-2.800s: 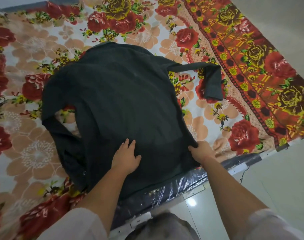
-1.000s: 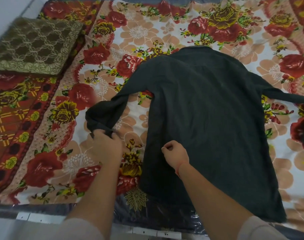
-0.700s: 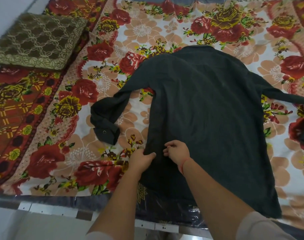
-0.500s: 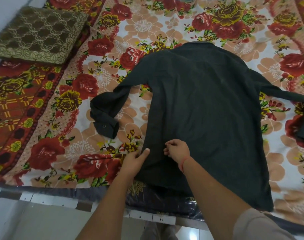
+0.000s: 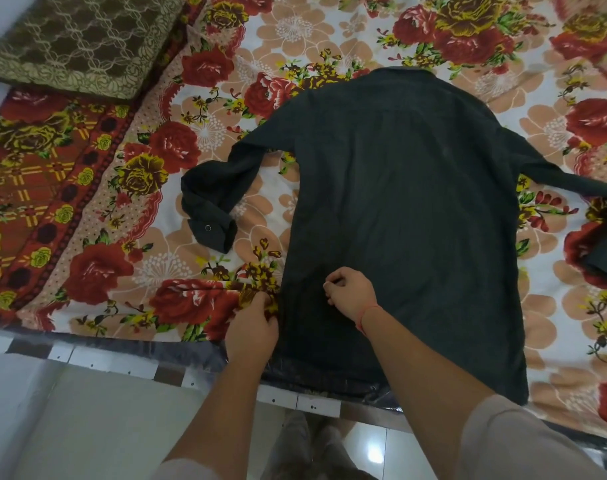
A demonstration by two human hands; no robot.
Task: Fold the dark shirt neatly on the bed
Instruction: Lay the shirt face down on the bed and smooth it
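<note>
Head view, starting at the near edge of the bed [image 5: 98,355]: the left hand [image 5: 252,327] has dropped to the left side seam of the dark shirt [image 5: 399,209], low on the body, its fingers pressed together around the cloth edge in what looks like a pinch. Half a second ago that hand lay flat and open just beside the seam; now it has closed on it. The right hand [image 5: 350,292] has stayed where it was, curled loosely with fingertips bunching a small fold of fabric a little inside the same seam.

The shirt lies face down and spread flat, hem hanging just over the near edge, collar toward the far edge. Its left sleeve [image 5: 215,199], released about a second ago, rests bent on the floral bedsheet [image 5: 572,306] with the buttoned cuff turned back toward the body. The right sleeve runs off toward the right edge. A brown patterned cushion [image 5: 77,43] sits at the far left corner.

With both hands gathered on one side, smoothing seems finished and the first lengthwise fold of the left panel is probably about to start; the loose sleeve will need tucking in.
</note>
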